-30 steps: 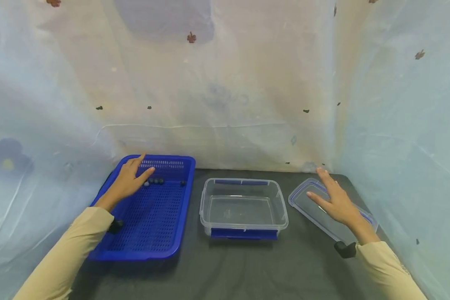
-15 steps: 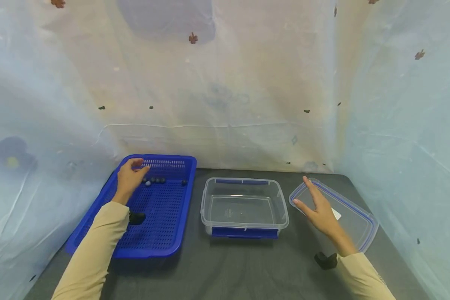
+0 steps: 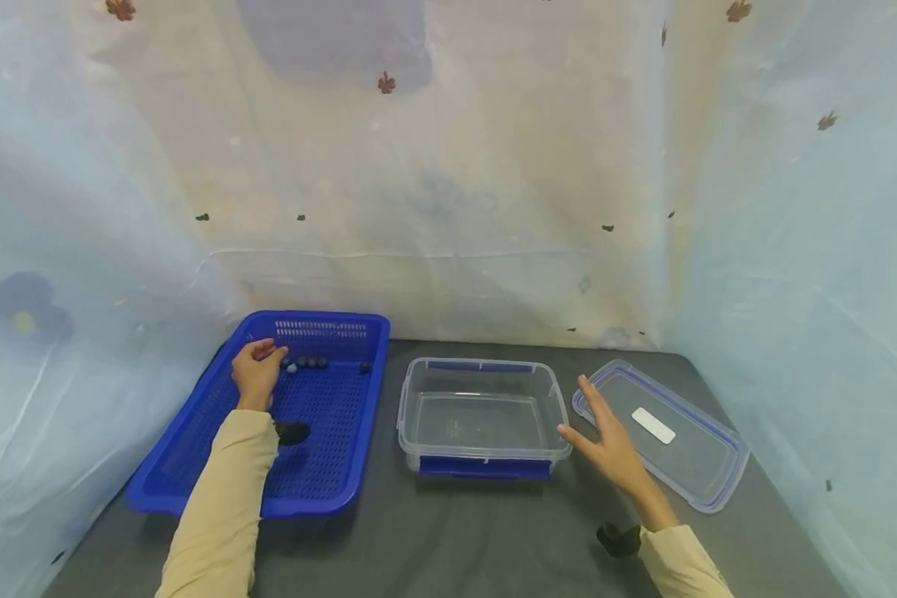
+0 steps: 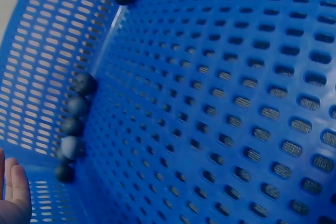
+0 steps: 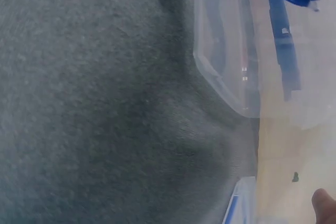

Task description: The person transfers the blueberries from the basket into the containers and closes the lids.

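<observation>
Blue plastic basket (image 3: pixel 321 423), head view: small balls (image 3: pixel 311 362) lie along its far wall (image 3: pixel 321 330), likely stopped by it; the left hand (image 3: pixel 257 378), loosely bent, is near them; the right hand (image 3: pixel 609 448) spreads wide beside the clear container (image 3: pixel 482 419). Left wrist: fingers (image 4: pixel 21 187) near the balls, nothing visibly held. Right wrist: one fingertip (image 5: pixel 324 203), touching nothing.

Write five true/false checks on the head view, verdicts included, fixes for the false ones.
1. The clear container stands between the blue basket and the lid. True.
2. The lid is fitted on the container. False: it lies on the table.
3. One dark ball lies apart from the others in the basket. True.
4. The left hand is at the basket, the right hand by the container. True.
5. The right hand grips the lid. False: its fingers are spread, holding nothing.
</observation>
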{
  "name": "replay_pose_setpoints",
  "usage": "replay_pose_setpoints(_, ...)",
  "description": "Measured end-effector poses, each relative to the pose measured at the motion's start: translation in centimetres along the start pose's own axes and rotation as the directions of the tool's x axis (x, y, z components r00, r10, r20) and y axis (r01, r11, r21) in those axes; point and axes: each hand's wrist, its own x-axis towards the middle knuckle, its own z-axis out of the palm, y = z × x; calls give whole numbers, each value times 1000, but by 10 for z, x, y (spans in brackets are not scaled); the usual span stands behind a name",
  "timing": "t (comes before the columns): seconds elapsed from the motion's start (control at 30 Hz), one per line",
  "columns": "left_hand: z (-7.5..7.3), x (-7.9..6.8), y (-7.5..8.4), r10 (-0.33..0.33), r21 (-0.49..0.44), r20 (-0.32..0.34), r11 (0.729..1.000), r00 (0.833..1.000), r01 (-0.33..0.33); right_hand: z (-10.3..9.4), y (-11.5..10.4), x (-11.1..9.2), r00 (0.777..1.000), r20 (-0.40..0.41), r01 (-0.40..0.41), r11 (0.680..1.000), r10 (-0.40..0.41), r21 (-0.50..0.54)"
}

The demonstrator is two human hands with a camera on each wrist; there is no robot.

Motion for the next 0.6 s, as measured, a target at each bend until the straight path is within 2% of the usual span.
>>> replay_pose_setpoints(0.2,2,0,-10,-14,61,32,998,999,12,8,4,-1,1000,-6,15,1000,-14,20)
replay_pose_setpoints(0.6,7,3,-18,-102,116,32,989,994,97,27,11,-3,1000,18,7,999,-8,49)
